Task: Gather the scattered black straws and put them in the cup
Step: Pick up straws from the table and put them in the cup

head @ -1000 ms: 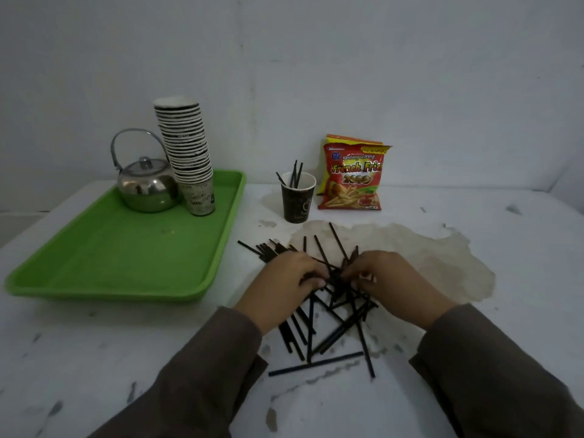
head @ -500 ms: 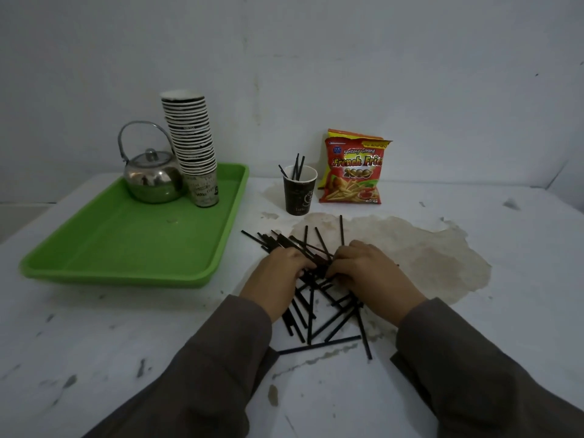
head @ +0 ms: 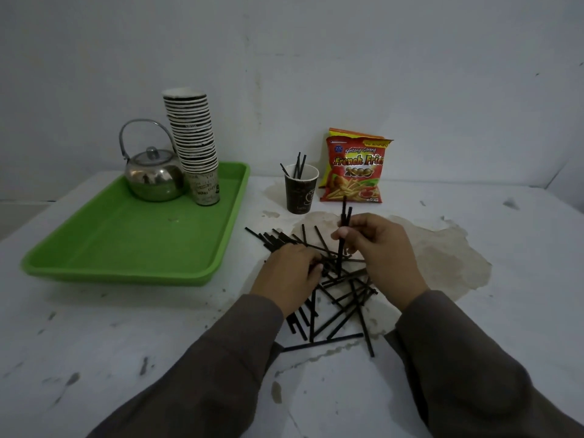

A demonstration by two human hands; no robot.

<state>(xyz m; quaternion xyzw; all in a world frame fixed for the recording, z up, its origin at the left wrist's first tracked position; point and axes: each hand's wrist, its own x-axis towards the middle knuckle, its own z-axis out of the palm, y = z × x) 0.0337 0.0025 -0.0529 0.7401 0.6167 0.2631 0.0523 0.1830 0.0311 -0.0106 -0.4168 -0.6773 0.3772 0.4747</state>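
Several black straws (head: 339, 306) lie crossed in a pile on the white table in front of me. My right hand (head: 377, 248) pinches two black straws (head: 343, 216) and holds them upright over the pile. Palm down, my left hand (head: 292, 276) rests on the pile's left side, its fingers curled on straws; whether it grips one I cannot tell. The dark paper cup (head: 300, 191) stands beyond the pile with a few straws sticking out of it.
A green tray (head: 126, 245) at the left carries a steel kettle (head: 155, 177) and a tall stack of paper cups (head: 194, 147). A red French fries snack bag (head: 354, 167) leans behind the cup. A brown stain (head: 442, 257) spreads under the pile's right side.
My right hand has lifted off the pile with two straws and turned them upright. My left hand stays on the pile. The camera has tilted up slightly.
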